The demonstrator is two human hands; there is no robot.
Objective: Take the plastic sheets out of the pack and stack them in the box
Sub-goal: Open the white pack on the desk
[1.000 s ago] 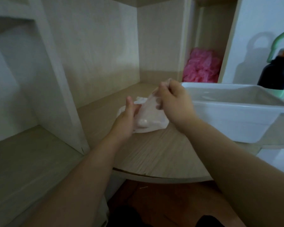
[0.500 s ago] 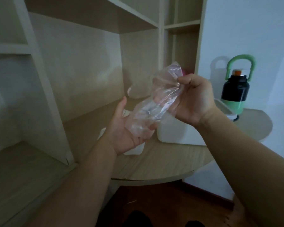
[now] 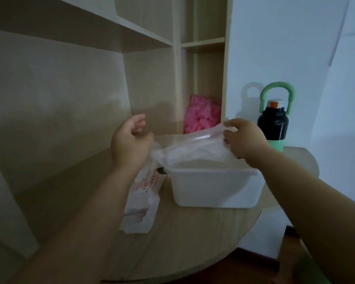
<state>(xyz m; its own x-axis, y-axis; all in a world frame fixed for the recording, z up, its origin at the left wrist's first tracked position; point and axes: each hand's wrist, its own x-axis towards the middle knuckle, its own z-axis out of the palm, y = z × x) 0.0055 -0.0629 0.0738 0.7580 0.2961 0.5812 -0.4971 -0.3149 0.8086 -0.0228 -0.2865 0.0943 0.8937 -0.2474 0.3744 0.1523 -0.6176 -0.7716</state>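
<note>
A clear, crumpled sheet (image 3: 193, 148) is held stretched over the open top of the white box (image 3: 213, 191), which is stood on the desk (image 3: 193, 232), with the white, red-printed pack (image 3: 140, 203) laid flat just left of it.

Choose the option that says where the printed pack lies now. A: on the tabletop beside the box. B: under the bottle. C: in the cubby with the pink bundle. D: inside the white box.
A: the pack lies flat on the tabletop, just left of the box, outside it.
</note>
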